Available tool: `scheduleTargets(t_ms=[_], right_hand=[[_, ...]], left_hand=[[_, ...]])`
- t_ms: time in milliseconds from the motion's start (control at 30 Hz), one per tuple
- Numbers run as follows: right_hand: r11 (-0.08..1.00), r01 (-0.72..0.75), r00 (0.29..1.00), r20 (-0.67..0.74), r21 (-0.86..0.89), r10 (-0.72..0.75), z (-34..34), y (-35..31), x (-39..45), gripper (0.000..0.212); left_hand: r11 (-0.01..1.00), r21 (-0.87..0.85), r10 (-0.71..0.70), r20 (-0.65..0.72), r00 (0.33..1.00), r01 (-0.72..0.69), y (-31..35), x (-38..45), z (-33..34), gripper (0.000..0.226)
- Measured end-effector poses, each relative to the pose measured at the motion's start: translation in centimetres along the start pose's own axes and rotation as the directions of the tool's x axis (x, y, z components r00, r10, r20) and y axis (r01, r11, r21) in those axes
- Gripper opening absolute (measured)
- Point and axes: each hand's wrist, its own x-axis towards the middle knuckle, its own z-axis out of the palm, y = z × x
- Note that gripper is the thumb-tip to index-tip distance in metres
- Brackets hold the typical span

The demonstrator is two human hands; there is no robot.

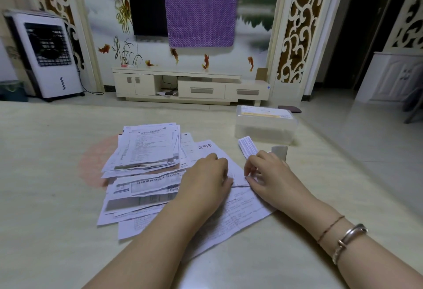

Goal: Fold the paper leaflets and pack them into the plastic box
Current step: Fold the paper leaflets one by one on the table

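Pale cream tabletop (pixel 57 174) w/ a faint marbled sheen and a round pinkish motif (pixel 91 165) half hidden under the paper. A loose pile of printed leaflets (pixel 146 151) sits left of centre, sheets fanned and overlapping, some creased. One large leaflet (pixel 240 211) lies flat nearest the person, under both hands. Left hand (pixel 206 181) rests palm-down on it, fingers curled at a fold line, pressing the sheet. Right hand (pixel 267 172) is just beside it, thumb and fingertips pinching the paper's edge at the same crease; cannot tell how firm the pinch is. Right wrist carries a thin red cord (pixel 330 228) and a silver bangle (pixel 350 238). A small folded leaflet (pixel 248 147) lies just beyond the right hand, near a small grey card (pixel 279 151) standing on the top. The clear plastic box (pixel 265 126) sits at the far right of the tabletop, lid on w/ a yellow-white label, well apart from the pile. Room beyond: low cream TV cabinet (pixel 190 85) w/ drawers against a mural wall of fish, flowers and a lake; a dark TV (pixel 146 2) partly covered by a purple cloth (pixel 200 7); carved scrollwork panels either side. White air cooler (pixel 45 55) stands at left, a bin (pixel 12 91) beside it. Glossy tile floor (pixel 343 124) at right, dark doorway behind.
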Motion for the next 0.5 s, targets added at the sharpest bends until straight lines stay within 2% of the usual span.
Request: scheduleTargets(t_ms=[67, 233, 333, 500], right_hand=[[1.000, 0.016, 1.000, 0.009, 0.008, -0.016, 0.1, -0.1, -0.1, 0.004], [0.997, 0.015, 0.999, 0.037, 0.082, -0.018, 0.0, -0.4, -0.3, 0.017], [0.994, 0.031, 0.996, 0.076, 0.108, -0.039, -0.8, 0.1, -0.6, 0.012], [0.991, 0.070, 0.984, 0.154, 0.115, -0.087, -2.2, 0.5, -1.1, 0.017]], left_hand=[[1.000, 0.016, 0.001, 0.002, 1.000, -0.001, 0.1, 0.1, 0.2, 0.019], [0.997, 0.074, 0.031, 0.035, 0.999, -0.034, 0.0, -0.1, 0.5, 0.014], [0.993, 0.103, 0.046, 0.076, 0.996, -0.054, -0.1, -0.2, 0.5, 0.020], [0.997, 0.051, 0.050, 0.109, 0.993, -0.056, -0.4, -0.4, 0.2, 0.027]])
